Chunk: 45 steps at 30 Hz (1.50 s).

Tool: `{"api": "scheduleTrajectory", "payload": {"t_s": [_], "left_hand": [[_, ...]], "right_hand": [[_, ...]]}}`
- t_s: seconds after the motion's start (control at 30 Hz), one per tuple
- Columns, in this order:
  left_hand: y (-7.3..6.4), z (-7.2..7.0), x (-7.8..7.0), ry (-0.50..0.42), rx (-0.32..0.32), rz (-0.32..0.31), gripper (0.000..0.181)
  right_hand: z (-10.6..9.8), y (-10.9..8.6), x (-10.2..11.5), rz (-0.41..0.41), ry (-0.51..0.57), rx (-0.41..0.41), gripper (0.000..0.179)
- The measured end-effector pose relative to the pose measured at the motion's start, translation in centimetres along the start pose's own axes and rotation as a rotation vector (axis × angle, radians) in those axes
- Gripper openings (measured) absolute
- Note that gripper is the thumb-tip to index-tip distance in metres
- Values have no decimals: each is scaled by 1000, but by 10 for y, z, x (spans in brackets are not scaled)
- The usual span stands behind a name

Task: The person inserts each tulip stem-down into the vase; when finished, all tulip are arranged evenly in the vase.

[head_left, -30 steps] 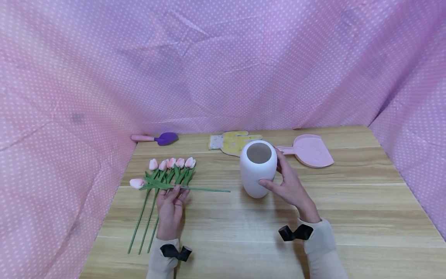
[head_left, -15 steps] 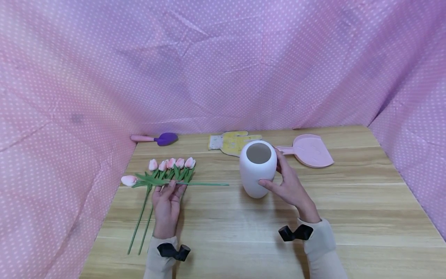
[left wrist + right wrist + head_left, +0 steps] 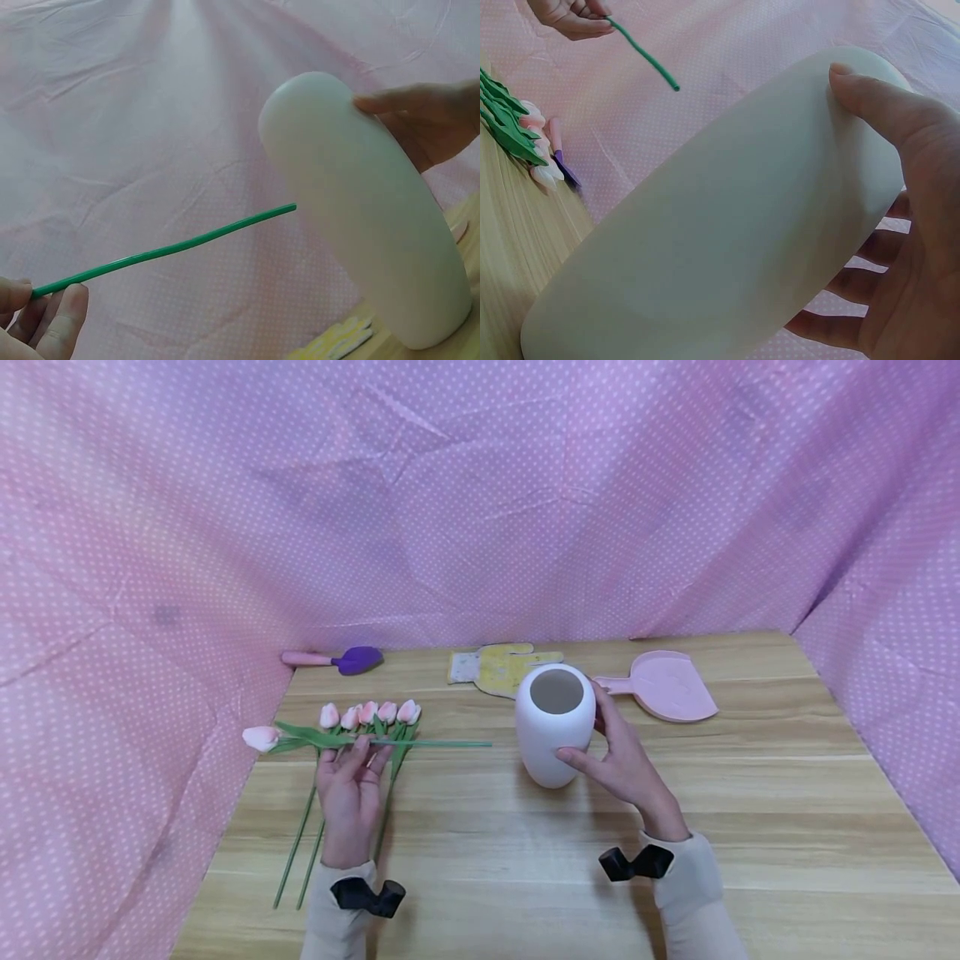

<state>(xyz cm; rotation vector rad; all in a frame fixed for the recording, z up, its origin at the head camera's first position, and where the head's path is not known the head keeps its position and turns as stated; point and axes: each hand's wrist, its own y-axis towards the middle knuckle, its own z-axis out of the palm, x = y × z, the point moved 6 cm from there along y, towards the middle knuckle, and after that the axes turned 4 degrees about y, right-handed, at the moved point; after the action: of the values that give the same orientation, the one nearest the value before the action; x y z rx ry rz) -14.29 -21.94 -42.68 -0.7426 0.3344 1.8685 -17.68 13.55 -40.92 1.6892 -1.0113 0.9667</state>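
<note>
My left hand [image 3: 351, 806] pinches a pink tulip [image 3: 262, 739] by its green stem, which lies level across the head view with the bloom to the left. The bare stem end [image 3: 247, 221] points at the vase's side, a short way off. A white vase [image 3: 553, 735] stands upright on the table, its round mouth facing up. Around its right side my right hand [image 3: 626, 760] grips it, thumb on the near face and the other fingers behind. Several more pink tulips [image 3: 367, 712] lie in a row on the table, partly behind my left hand.
A trowel [image 3: 358, 660] with a purple blade lies at the back left of the wooden table [image 3: 510, 885]. Behind the vase is a yellow and white glove [image 3: 498, 670]. To its right lies a pink dustpan [image 3: 672, 687]. Pink dotted cloth [image 3: 480, 510] hangs around the table.
My left hand has lifted the tulip away from the row and moved slightly left and farther back, its stem still level. The right hand and the vase have stayed put.
</note>
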Motion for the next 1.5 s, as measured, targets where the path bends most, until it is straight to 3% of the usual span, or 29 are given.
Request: {"api": "scheduleTrajectory", "payload": {"t_s": [0.63, 0.87, 1.07, 1.2, 1.5], "left_hand": [[-5, 51, -17, -96, 195, 99, 13], [-8, 74, -19, -75, 299, 129, 12], [-8, 91, -16, -91, 304, 145, 13], [-8, 102, -14, -52, 296, 167, 15], [-9, 123, -2, 25, 370, 175, 16]], "right_hand": [[-1, -1, 0, -9, 21, 0, 98], [-1, -2, -1, 11, 13, -1, 97], [-2, -2, 0, 16, -10, -2, 99], [-2, -2, -1, 16, -6, 1, 99], [0, -1, 0, 15, 10, 9, 99]]}}
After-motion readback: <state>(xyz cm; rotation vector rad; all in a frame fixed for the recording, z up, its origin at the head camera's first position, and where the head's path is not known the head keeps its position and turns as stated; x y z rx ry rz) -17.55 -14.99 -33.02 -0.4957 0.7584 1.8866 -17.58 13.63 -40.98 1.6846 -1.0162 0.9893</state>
